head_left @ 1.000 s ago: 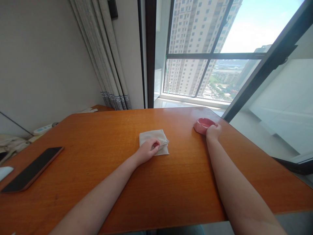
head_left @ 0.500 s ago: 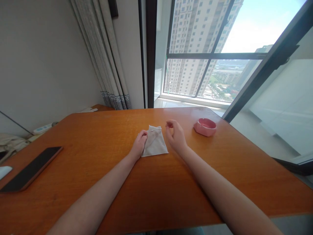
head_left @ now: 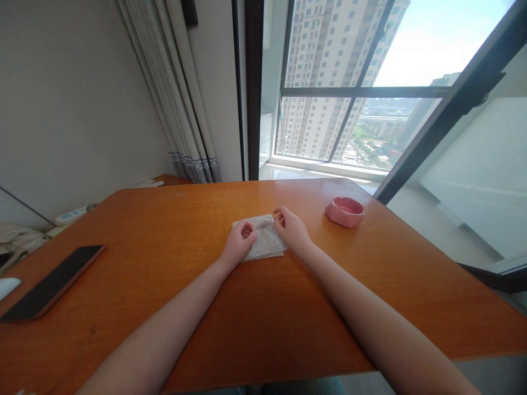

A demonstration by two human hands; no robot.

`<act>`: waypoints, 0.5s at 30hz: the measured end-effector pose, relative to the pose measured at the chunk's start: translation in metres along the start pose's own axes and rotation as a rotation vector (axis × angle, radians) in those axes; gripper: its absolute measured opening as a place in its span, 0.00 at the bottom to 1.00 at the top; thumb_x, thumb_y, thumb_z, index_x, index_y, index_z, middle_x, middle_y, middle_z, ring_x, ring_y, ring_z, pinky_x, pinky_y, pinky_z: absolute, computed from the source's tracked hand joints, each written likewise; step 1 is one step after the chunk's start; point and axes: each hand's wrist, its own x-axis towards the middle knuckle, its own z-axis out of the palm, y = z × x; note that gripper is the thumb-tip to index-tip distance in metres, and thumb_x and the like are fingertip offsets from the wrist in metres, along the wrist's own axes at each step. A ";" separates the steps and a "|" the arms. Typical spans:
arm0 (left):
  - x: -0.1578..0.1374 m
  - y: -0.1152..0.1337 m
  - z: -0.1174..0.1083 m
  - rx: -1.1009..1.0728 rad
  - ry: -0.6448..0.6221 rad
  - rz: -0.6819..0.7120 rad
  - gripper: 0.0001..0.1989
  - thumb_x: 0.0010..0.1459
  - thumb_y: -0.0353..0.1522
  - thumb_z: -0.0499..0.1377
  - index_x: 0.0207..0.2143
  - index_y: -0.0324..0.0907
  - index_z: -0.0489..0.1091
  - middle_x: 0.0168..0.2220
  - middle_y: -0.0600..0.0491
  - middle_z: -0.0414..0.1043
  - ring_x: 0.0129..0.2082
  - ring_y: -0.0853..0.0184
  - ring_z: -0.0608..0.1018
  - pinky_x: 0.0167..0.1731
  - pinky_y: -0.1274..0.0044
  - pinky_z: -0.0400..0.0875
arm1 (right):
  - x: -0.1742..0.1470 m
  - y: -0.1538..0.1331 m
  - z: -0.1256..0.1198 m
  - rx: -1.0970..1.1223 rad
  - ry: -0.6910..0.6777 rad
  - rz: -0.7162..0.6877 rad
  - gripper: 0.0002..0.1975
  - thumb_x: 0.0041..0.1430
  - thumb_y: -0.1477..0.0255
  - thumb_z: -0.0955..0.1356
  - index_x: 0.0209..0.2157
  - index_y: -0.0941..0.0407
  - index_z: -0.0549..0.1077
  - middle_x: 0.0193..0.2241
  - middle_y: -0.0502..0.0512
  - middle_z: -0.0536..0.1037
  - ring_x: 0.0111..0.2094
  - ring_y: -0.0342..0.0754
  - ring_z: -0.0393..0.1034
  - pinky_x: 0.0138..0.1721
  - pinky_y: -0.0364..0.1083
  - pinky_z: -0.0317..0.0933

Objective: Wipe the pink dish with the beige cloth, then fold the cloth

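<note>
off-white cloth (head_left: 265, 236), folded into a small pad with more than 1 layer showing along its near edge, lies flat on the orange-brown wooden table (head_left: 185, 230) in the head view. the left hand (head_left: 239, 241) rests over the cloth's left part, its fingers curled loosely toward the palm; whether it pinches any fabric, i cannot tell. the right hand (head_left: 293, 229) is at the cloth's right edge, fingers bent and close together, and whether it grips the fabric cannot be told either. right of the cloth and a little beyond it sits 1 pink many-sided bowl (head_left: 345, 220), upright, apart from both hands. well to the left of the cloth lies a long dark slab (head_left: 53, 282) with a reddish-brown edge, and near it a white object (head_left: 8, 287), cut off by the view. beyond the cloth, past the table's far edge, a grey curtain (head_left: 173, 82) hangs to the left and a window (head_left: 321, 92) stands to the right.
</note>
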 end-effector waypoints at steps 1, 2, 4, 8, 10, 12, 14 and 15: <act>0.000 0.000 -0.001 0.003 0.071 0.018 0.06 0.48 0.33 0.56 0.28 0.42 0.60 0.25 0.57 0.60 0.27 0.72 0.66 0.30 0.79 0.63 | 0.000 0.002 0.001 -0.023 -0.037 0.003 0.09 0.56 0.73 0.60 0.38 0.54 0.68 0.26 0.48 0.72 0.26 0.44 0.64 0.30 0.42 0.56; 0.001 0.000 -0.003 0.002 0.159 0.031 0.06 0.49 0.33 0.55 0.28 0.42 0.59 0.26 0.57 0.60 0.27 0.71 0.66 0.30 0.79 0.63 | 0.000 0.002 0.003 -0.037 -0.077 -0.013 0.08 0.55 0.74 0.60 0.37 0.54 0.68 0.26 0.49 0.72 0.27 0.44 0.65 0.31 0.42 0.57; 0.003 -0.001 -0.009 -0.005 0.358 0.026 0.04 0.50 0.32 0.53 0.28 0.43 0.57 0.26 0.57 0.58 0.28 0.71 0.64 0.30 0.79 0.62 | -0.003 0.002 0.008 -0.060 -0.139 -0.082 0.07 0.56 0.72 0.61 0.36 0.54 0.68 0.30 0.51 0.73 0.32 0.46 0.66 0.36 0.44 0.59; 0.009 -0.009 -0.022 -0.079 0.656 -0.093 0.02 0.52 0.32 0.48 0.28 0.44 0.56 0.26 0.57 0.57 0.28 0.70 0.63 0.28 0.79 0.60 | -0.007 0.001 0.015 -0.140 -0.061 -0.065 0.15 0.54 0.69 0.65 0.44 0.56 0.66 0.44 0.60 0.69 0.46 0.53 0.63 0.47 0.50 0.58; 0.011 -0.012 -0.024 -0.118 0.657 -0.124 0.02 0.52 0.32 0.47 0.28 0.44 0.56 0.27 0.57 0.57 0.28 0.70 0.63 0.28 0.79 0.60 | -0.006 0.004 0.016 -0.151 -0.010 0.013 0.20 0.53 0.68 0.66 0.48 0.56 0.64 0.45 0.62 0.68 0.47 0.54 0.62 0.47 0.52 0.58; 0.010 -0.012 -0.021 -0.108 0.570 -0.105 0.02 0.52 0.32 0.48 0.27 0.43 0.56 0.26 0.57 0.57 0.27 0.71 0.63 0.28 0.80 0.60 | -0.004 0.009 0.015 -0.136 -0.051 0.064 0.17 0.52 0.68 0.67 0.45 0.55 0.66 0.39 0.58 0.69 0.42 0.52 0.64 0.45 0.50 0.59; 0.008 -0.009 -0.016 -0.070 0.459 -0.064 0.03 0.51 0.31 0.50 0.27 0.43 0.55 0.26 0.58 0.56 0.27 0.71 0.63 0.28 0.80 0.60 | -0.001 0.014 0.015 -0.141 -0.134 0.080 0.09 0.52 0.69 0.66 0.37 0.55 0.69 0.33 0.54 0.70 0.37 0.49 0.65 0.43 0.48 0.59; 0.007 -0.007 -0.013 -0.058 0.402 -0.045 0.04 0.51 0.31 0.51 0.26 0.43 0.55 0.25 0.58 0.56 0.27 0.71 0.63 0.29 0.80 0.60 | 0.000 0.017 0.014 -0.157 -0.160 0.077 0.06 0.52 0.70 0.66 0.34 0.55 0.69 0.32 0.54 0.70 0.36 0.48 0.65 0.42 0.47 0.59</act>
